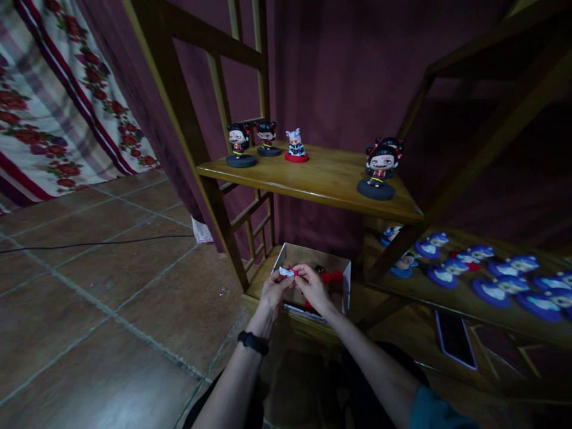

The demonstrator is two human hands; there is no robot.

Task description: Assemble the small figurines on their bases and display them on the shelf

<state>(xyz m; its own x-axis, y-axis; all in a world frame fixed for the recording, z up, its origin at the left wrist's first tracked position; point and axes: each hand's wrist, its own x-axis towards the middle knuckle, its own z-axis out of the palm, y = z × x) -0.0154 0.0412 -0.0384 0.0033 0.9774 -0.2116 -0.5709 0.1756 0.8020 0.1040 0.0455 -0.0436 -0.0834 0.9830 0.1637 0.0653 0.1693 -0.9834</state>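
Over the open cardboard box, both my hands pinch a small white-and-red figurine (285, 271). My left hand (273, 291), with a black band on its wrist, has its fingers closed at the white part. At the red part, the fingers of my right hand (314, 287) are closed too. Fingers cover some of the figurine, so its finer shape is hard to make out. Below them, the white-edged box (347, 292) rests on the low shelf and contains red pieces (331, 277).
On the wooden shelf (308, 179) above stand several black-haired figurines (379, 167) and a white-haired one (295, 146) on a red base. Rows of blue figurines (503, 286) fill the lower right shelf. A phone (454, 338) lies beneath them. A black cable (98, 243) crosses the tiled floor.
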